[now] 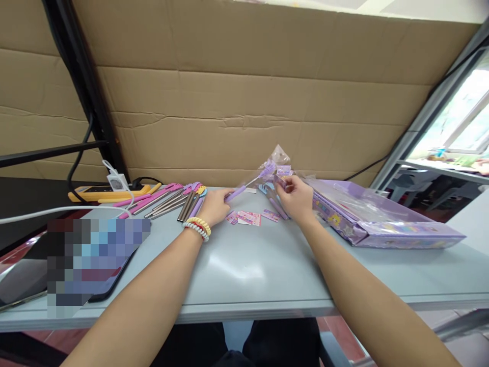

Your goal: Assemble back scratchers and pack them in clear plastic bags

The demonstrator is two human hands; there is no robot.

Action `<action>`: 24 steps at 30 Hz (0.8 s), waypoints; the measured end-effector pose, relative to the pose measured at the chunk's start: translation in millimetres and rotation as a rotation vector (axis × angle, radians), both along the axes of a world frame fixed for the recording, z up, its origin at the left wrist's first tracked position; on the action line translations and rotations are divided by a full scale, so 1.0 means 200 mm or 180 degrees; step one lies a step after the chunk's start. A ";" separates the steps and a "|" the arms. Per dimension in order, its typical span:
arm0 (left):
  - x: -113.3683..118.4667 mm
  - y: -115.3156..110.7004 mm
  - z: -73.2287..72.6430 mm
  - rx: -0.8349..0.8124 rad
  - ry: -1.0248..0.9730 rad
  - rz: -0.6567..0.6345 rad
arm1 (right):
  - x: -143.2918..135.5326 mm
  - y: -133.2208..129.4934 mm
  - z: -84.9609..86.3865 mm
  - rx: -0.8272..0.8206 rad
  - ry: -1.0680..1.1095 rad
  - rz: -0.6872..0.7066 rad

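My left hand (215, 208), with coiled bands at the wrist, is closed around the purple handle of a back scratcher (236, 193). Its thin metal shaft slants up to the right, ending in a purple head inside a clear plastic bag (279, 154). Beside that head, my right hand (295, 198) pinches a small printed card (280, 180). Below it lie blue-headed back scratchers (272, 198), partly hidden by the hand. Several small pink and purple cards (249, 218) are spread on the table between the hands. Left of my left hand is a row of more back scratchers (168, 201) in pink, yellow and blue.
An open purple box (357, 237) with clear plastic in it stands at the right. A phone (114, 270) with a blurred screen lies at the left, near a white cable (69, 209) and a yellow power strip (107, 191). Cardboard (248, 102) lines the back.
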State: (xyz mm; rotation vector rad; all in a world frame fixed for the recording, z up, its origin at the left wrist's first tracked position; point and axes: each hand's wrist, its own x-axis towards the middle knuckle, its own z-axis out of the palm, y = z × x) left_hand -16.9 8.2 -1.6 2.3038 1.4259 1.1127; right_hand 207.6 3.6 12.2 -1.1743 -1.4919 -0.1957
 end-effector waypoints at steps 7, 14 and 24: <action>0.00 -0.02 0.01 0.0213 0.0497 -0.0083 | 0.07 0.03 0.02 0.0371 -0.0075 -0.0508; 0.00 -0.01 0.00 0.0209 0.0430 -0.0017 | 0.10 0.04 0.01 0.0818 0.0109 -0.0859; -0.03 0.01 0.02 0.0307 0.0495 0.0298 | 0.17 0.06 0.05 -0.0011 0.1580 -0.0241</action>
